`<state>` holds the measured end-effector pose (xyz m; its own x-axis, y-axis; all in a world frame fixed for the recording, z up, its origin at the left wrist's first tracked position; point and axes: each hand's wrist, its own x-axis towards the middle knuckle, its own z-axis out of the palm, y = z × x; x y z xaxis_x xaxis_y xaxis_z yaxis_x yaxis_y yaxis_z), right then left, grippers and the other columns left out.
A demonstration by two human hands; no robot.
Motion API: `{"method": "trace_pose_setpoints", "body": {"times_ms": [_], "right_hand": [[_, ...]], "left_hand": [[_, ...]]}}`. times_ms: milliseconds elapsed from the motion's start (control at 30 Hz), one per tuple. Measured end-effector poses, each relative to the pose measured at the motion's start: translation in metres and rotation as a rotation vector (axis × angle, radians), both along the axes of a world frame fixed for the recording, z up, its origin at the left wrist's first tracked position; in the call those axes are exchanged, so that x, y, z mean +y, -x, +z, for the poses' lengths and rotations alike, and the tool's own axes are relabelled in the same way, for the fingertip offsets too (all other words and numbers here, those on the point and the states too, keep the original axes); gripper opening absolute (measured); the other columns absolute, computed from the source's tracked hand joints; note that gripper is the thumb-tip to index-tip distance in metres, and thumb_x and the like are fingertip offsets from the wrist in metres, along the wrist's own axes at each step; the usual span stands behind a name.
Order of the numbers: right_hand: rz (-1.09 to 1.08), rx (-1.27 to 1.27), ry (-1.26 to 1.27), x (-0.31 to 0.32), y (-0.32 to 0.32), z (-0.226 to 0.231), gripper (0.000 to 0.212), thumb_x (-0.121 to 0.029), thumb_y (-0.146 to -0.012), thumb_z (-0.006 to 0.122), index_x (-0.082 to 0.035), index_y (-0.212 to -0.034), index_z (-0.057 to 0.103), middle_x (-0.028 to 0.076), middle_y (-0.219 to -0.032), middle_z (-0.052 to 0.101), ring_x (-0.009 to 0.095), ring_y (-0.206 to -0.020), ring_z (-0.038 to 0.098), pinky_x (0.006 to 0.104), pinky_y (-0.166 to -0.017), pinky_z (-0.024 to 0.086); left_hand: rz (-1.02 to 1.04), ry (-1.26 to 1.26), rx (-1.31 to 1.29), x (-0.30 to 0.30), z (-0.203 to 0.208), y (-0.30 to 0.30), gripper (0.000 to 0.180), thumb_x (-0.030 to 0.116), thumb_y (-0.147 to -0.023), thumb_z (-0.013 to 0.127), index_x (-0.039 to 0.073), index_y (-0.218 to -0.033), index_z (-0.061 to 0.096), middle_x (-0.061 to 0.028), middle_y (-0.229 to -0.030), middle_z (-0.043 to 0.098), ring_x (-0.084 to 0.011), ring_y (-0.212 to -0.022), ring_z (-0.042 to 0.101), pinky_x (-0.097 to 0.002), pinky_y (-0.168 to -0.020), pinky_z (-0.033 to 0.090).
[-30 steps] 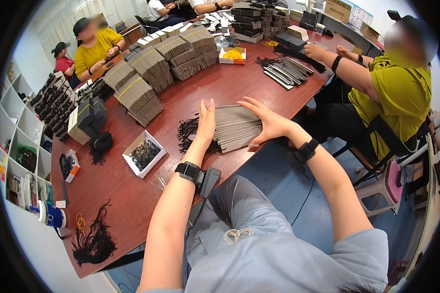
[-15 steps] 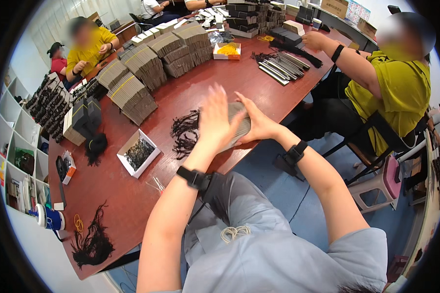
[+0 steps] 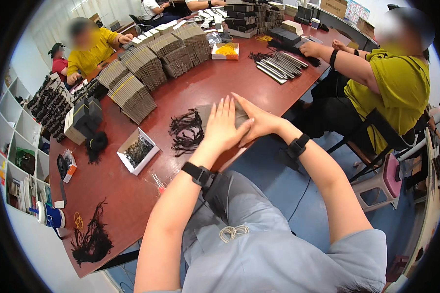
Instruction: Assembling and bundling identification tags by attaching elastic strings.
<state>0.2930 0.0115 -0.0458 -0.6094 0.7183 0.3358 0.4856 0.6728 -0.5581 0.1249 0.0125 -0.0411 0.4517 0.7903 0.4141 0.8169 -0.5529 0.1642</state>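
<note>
At the centre of the frame, a person's left hand lies flat, fingers nearly together, across a low row of thin grey-brown card-like pieces, while the right hand spreads wide, thumb well apart from the forefinger, around the row's right end. The pairing suggests a palm to level the top and a wide brace to stop the pieces fanning; how firmly either presses cannot be told. The row sits near the edge of the reddish-brown wooden worktop, presumably for easy reach, with its thin black cords spilling leftward, clear of the fingers and so probably less likely to be trapped. Left of centre, an open white cardboard box contains small dark pieces, its low walls likely there to stop them scattering. At upper left, tall grey-brown stacks stand close together, a yellow band across the nearest seemingly binding it into one block. Near top centre, a small white-and-orange box gathers loose yellow bands. At lower left, a loose tangle of black cord lies well apart from the hands, perhaps to avoid snagging.
</note>
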Motion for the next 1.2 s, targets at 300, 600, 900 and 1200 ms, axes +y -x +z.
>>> {"method": "trace_pose_setpoints", "body": {"times_ms": [300, 600, 900, 1200], "right_hand": [[0.031, -0.054, 0.017, 0.004, -0.002, 0.009, 0.12, -0.032, -0.045, 0.083, 0.006, -0.133, 0.009, 0.025, -0.135, 0.021, 0.032, -0.127, 0.023, 0.0335, -0.104, 0.023], [0.009, -0.095, -0.015, 0.004, -0.006, 0.006, 0.114, -0.031, -0.047, 0.081, 0.006, -0.132, 0.013, 0.025, -0.134, 0.023, 0.033, -0.125, 0.026, 0.0349, -0.103, 0.026], [0.035, -0.113, -0.04, 0.006, -0.006, 0.006, 0.112, -0.031, -0.048, 0.08, 0.004, -0.132, 0.016, 0.025, -0.134, 0.023, 0.033, -0.125, 0.027, 0.0351, -0.102, 0.027], [0.062, -0.121, -0.092, 0.008, -0.006, 0.007, 0.112, -0.031, -0.047, 0.08, 0.0, -0.133, 0.016, 0.024, -0.134, 0.022, 0.034, -0.124, 0.029, 0.036, -0.101, 0.03]], "left_hand": [[-0.1, 0.119, 0.11, -0.008, 0.0, 0.006, 0.076, 0.052, -0.085, 0.035, -0.006, -0.132, 0.018, -0.021, -0.138, 0.021, -0.0303, -0.131, 0.016, -0.0395, -0.107, 0.01], [-0.177, -0.015, 0.06, -0.05, -0.015, 0.029, 0.067, 0.037, -0.082, 0.05, -0.008, -0.127, 0.028, -0.0224, -0.134, 0.028, -0.0327, -0.126, 0.025, -0.0411, -0.104, 0.02], [-0.186, -0.039, 0.107, -0.061, -0.011, 0.032, 0.068, 0.039, -0.079, 0.054, -0.007, -0.126, 0.032, -0.0209, -0.134, 0.028, -0.0388, -0.123, 0.026, -0.0447, -0.102, 0.021], [-0.218, -0.01, 0.191, -0.055, -0.003, 0.035, 0.073, 0.045, -0.077, 0.054, -0.005, -0.125, 0.034, -0.0204, -0.132, 0.032, -0.0397, -0.123, 0.026, -0.0508, -0.101, 0.02]]}}
